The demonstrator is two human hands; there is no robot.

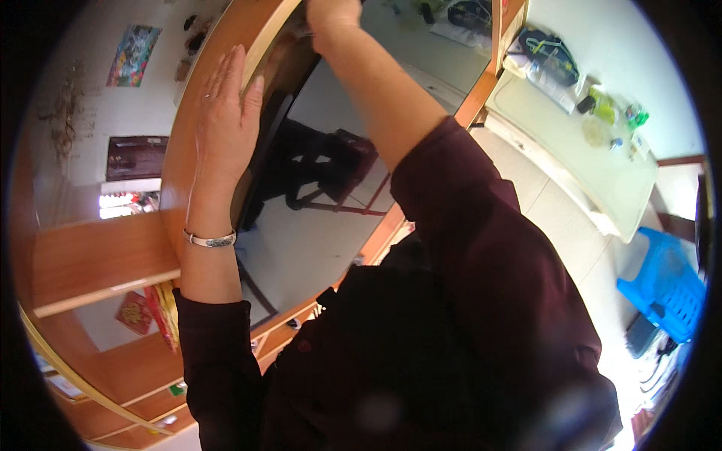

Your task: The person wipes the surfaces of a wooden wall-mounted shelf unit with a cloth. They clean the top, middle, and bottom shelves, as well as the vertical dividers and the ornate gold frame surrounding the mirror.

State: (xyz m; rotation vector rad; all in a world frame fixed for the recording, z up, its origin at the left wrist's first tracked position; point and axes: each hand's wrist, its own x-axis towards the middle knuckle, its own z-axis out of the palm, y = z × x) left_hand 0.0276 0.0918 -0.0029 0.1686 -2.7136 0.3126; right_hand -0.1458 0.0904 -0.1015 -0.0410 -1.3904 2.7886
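My left hand (225,115) lies flat along the edge of an upright wooden panel (194,107), fingers stretched and thumb apart, holding nothing. A metal bangle (211,239) circles that wrist. At the top edge of the picture, my right hand (337,17) is partly cut off, and its fingers cannot be made out. The right forearm reaches across a large glossy dark screen (344,237), which looks like a television set in the wooden cabinet. Reflections of a chair and of the room show on its surface.
Open wooden shelves (107,259) extend on the left, with a red and yellow packet (163,313) on one. To the right stands a pale table (569,146) bearing a dark bag (548,56) and small items. A blue plastic stool (665,282) is near it on the tiled floor.
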